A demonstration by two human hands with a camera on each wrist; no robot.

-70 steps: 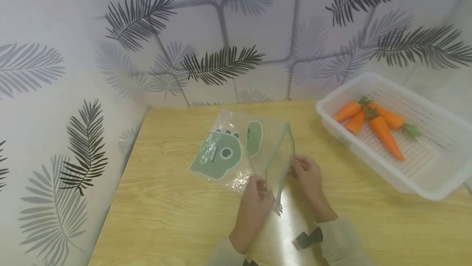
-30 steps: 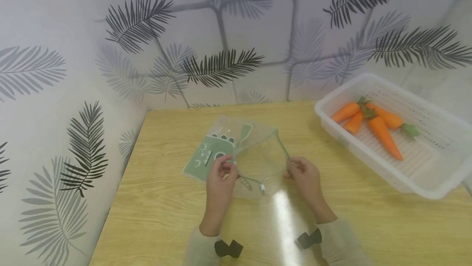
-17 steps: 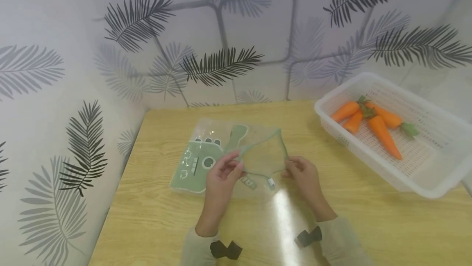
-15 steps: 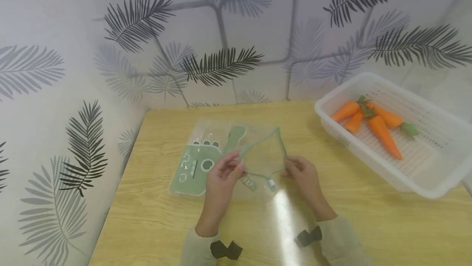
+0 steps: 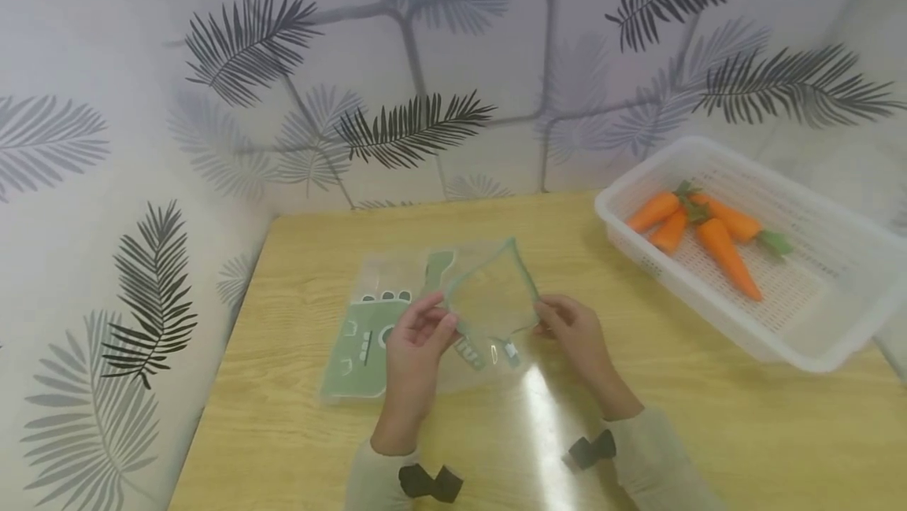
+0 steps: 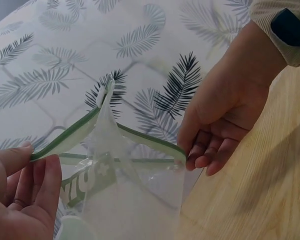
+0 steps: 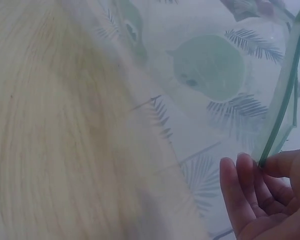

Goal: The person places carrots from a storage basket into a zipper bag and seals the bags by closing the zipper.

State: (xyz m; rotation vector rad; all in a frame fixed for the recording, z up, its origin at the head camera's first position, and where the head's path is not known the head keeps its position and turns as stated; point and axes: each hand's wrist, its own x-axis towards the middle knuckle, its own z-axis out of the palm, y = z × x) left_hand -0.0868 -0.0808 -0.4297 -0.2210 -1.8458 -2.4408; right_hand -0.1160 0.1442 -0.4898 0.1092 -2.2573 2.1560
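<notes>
A clear plastic zipper bag point(image 5: 489, 290) with a green zip edge and a green cartoon print point(image 5: 354, 349) spreads between my hands. Its mouth gapes, the green edge forming a four-sided loop. My left hand point(image 5: 418, 353) pinches one side of that edge between thumb and finger, and my right hand point(image 5: 577, 338) pinches the opposite side. A whitish zip slider point(image 6: 103, 95) sits at one corner of the loop in the left wrist view. The right wrist view shows the bag's green edge point(image 7: 285, 95) between my right thumb and fingers. Nothing shows inside the bag.
A white plastic basket point(image 5: 829, 220) stands at the right of the wooden table point(image 5: 283, 448), holding several orange carrots point(image 5: 726, 255) with green tops. Behind and to the left is a wall point(image 5: 482, 46) with a feather pattern.
The zip edge has gone from a narrow loop to a wide one. My left hand has moved left and up from its earlier spot; the right stays nearly in place. The printed part shifted left and nearer.
</notes>
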